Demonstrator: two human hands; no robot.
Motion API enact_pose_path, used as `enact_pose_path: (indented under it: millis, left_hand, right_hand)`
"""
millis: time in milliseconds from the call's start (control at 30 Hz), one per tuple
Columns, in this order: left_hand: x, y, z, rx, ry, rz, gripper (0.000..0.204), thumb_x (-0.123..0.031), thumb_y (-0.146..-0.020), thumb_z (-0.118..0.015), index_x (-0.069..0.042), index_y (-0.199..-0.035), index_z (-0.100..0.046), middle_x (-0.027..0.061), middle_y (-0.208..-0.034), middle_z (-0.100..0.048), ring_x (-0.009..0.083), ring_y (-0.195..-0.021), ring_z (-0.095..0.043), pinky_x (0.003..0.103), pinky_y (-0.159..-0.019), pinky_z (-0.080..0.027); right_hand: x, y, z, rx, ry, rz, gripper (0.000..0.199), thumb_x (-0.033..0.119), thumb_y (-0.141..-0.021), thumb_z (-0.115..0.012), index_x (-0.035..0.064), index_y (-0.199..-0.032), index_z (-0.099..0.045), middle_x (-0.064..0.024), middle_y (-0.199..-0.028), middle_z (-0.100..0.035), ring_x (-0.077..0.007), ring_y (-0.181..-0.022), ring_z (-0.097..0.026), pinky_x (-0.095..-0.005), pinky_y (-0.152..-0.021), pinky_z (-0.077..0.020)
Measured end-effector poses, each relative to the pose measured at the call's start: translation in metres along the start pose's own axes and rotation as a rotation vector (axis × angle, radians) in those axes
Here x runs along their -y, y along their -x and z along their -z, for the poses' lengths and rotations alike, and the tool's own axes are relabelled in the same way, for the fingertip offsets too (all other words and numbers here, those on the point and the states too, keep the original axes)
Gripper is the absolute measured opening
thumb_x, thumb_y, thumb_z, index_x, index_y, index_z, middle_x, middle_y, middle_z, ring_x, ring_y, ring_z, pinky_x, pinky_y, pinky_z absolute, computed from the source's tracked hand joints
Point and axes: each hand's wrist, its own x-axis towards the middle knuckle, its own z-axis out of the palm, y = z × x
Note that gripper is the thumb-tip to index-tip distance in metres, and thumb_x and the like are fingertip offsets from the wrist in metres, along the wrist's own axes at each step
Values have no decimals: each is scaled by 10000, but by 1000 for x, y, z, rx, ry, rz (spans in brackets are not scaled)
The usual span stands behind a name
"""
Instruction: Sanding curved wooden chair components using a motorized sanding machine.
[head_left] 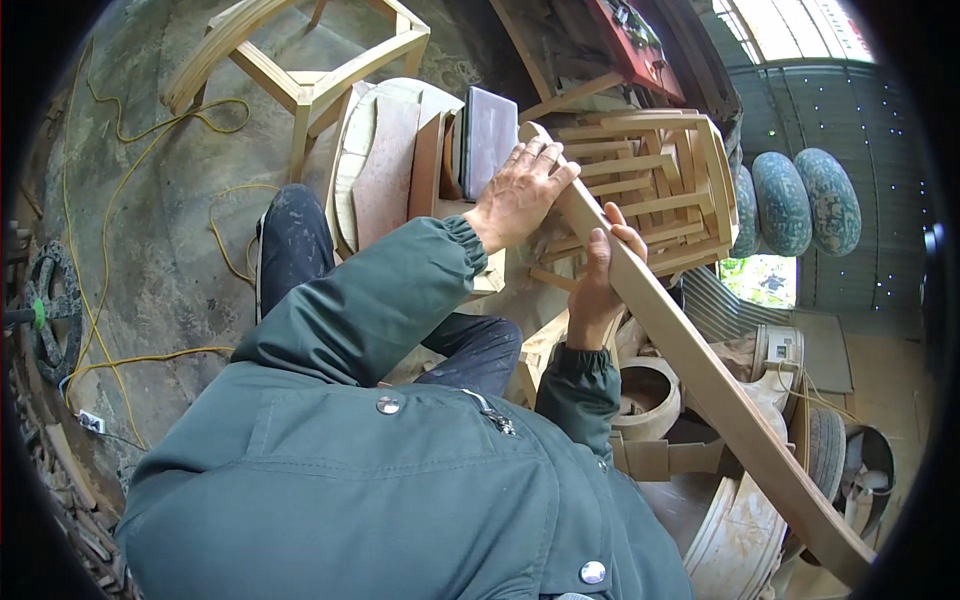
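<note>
A long, narrow, slightly curved wooden slat (700,375) runs slantwise from the upper middle to the lower right. Close to its upper end, my left hand (522,188) grips it from above, fingers bent over its edge. A little farther down, my right hand (603,275) is wrapped around the same slat, its thumb on the near side and fingertips showing past the far edge. Next to my left hand stands a flat tablet-like panel (490,145) with a dark edge. Dark green sleeves cover both forearms.
Wooden frames (650,190) are stacked just beyond my hands. A stool-like frame (300,85) stands at the upper left, near curved boards (380,165). Yellow cable (125,185) lies across the concrete floor. Dusty machinery (740,500) sits beneath the slat at the right.
</note>
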Motion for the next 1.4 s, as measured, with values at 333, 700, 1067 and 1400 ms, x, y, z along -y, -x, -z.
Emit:
enact_pose_path:
  millis: [333,700,1067,1400]
  left_hand:
    - [43,6,-25,26,-35,92,380,-113,-967,-574,-46,-1338,-616,226,-1437,-575,406,-1428,-492,545,-1211,-374]
    - [13,-5,-22,23,7,131,381,-95,-868,-642,-24,-1242,-637,178,-1193,-686,340,-1190,-643,496,-1130,-418]
    - [23,-14,-12,-120,-26,192,399,-124,-902,-633,36,-1267,-605,230,-1244,-653,390,-1242,-616,473,-1115,-453]
    - [10,-17,-10,-20,13,296,371,-194,-891,-710,13,-1184,-616,188,-1113,-683,351,-1100,-656,438,-995,-512]
  right_hand:
    - [-52,-16,-23,66,74,-11,265,84,-998,-666,59,-1228,-538,-219,-1358,-637,-267,-1268,-599,-419,-1108,-461]
    - [-6,-66,2,111,159,-222,258,66,-949,-710,33,-1191,-628,-168,-1228,-719,-209,-1101,-669,-352,-959,-545]
    - [-1,-92,-18,245,134,-166,288,82,-922,-748,57,-1183,-629,-178,-1220,-724,-193,-1124,-667,-342,-999,-520]
    - [17,-128,-21,352,254,-277,233,79,-930,-698,11,-1147,-647,-162,-1174,-739,-185,-1057,-683,-332,-922,-575]
